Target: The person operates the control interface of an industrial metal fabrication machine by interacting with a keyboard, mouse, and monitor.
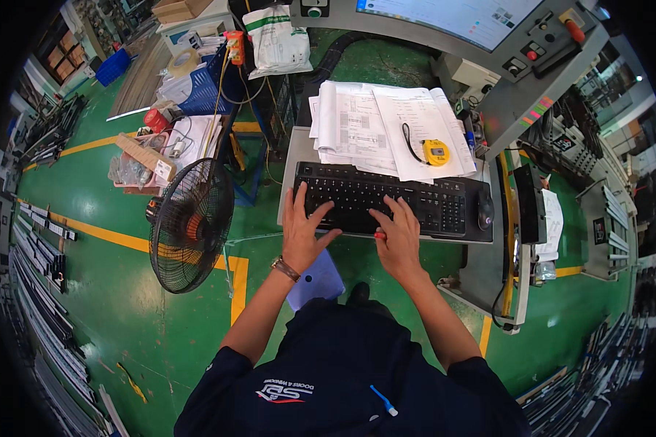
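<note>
Left hand (304,231), centre: fingers spread apart, tips on or just above the black keyboard (357,193). Right hand (399,246), centre: thumb and forefinger parted over the keys, small red-tipped item (380,235) held within. Writing: printed sheets (353,127), upper centre; dark shirt (357,357) with white-and-red logo (284,391), lower centre; lit screen (430,18), upper right, text too small.

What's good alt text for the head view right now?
Left hand spread over a black keyboard; right hand at its middle, holding a small red-ended object. Beyond lie papers topped by a yellow tape measure; a black fan stands left.
</note>
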`<act>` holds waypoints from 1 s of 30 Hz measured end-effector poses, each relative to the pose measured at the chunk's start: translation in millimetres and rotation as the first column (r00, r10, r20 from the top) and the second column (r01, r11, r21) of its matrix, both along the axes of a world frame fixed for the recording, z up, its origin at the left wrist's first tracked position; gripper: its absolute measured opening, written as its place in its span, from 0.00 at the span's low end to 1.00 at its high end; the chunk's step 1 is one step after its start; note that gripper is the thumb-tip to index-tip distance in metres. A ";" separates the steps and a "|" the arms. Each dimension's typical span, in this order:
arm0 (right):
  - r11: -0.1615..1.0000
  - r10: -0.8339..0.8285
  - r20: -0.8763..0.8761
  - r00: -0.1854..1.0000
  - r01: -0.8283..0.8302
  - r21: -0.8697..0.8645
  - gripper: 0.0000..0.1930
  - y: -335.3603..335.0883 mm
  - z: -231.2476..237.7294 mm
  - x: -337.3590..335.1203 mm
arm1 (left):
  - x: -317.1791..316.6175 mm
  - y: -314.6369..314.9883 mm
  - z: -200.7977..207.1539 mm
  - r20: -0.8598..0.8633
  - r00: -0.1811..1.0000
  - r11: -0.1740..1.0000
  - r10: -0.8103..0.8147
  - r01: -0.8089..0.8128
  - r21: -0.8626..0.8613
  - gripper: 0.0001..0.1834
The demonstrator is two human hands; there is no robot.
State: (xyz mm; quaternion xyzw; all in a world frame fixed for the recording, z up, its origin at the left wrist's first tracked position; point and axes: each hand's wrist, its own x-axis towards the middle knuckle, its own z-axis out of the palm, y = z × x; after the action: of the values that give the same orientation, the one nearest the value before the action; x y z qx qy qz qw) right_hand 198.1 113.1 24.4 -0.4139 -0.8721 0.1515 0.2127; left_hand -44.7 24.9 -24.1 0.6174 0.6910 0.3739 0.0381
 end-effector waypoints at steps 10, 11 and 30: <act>0.995 -0.094 0.061 0.994 0.091 0.048 0.25 19.6 -8.3 -16.7 | -4.7 -1.1 -4.4 0.119 0.991 0.998 0.057 -0.058 0.010 0.48; 0.995 -0.082 0.054 0.995 0.079 0.056 0.26 22.0 -8.8 -18.1 | -4.7 -0.8 -4.5 0.119 0.991 0.998 0.055 -0.057 0.012 0.48; 0.998 0.022 -0.027 0.999 -0.020 0.065 0.18 5.9 -5.3 -29.3 | 1.5 -7.8 -13.5 0.204 0.971 0.985 0.123 -0.144 0.090 0.47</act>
State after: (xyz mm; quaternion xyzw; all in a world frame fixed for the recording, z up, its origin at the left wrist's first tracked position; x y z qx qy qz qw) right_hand 168.8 119.0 19.0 -0.3954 -0.8779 0.1311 0.2362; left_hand -43.2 17.1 -37.6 0.5305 0.7034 0.4706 0.0489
